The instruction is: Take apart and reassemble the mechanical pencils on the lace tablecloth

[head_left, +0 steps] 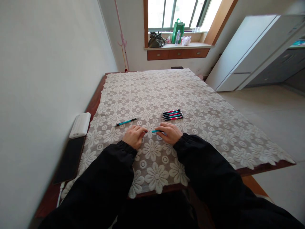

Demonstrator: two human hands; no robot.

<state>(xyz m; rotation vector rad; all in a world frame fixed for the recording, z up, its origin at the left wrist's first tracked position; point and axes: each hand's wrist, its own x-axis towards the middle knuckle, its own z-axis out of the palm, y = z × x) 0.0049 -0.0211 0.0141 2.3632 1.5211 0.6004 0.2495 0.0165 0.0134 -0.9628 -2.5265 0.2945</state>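
Item one, far left: a white power bank (80, 125) is lying at the table's wall-side edge, with a dark flat slab (70, 159) lying just in front of it. Item two: a single teal pen (126, 121) is resting alone on the lace tablecloth (214, 127), apart from your hands. Item three: your left hand (134, 136) is resting knuckles-up on the cloth, its fingertips closing on the left tip of a teal pen in hand (155, 131). Item four: that pen is lying level between your two hands, low over the cloth near the table's front edge; you are holding it at both ends. Item five: your right hand (170, 133) is curling over the pen's right end, fingers pinching it. Item six, beyond your right hand: a row of pens (172, 114), red, teal and dark, is lying side by side and touching. Both your sleeves are black.
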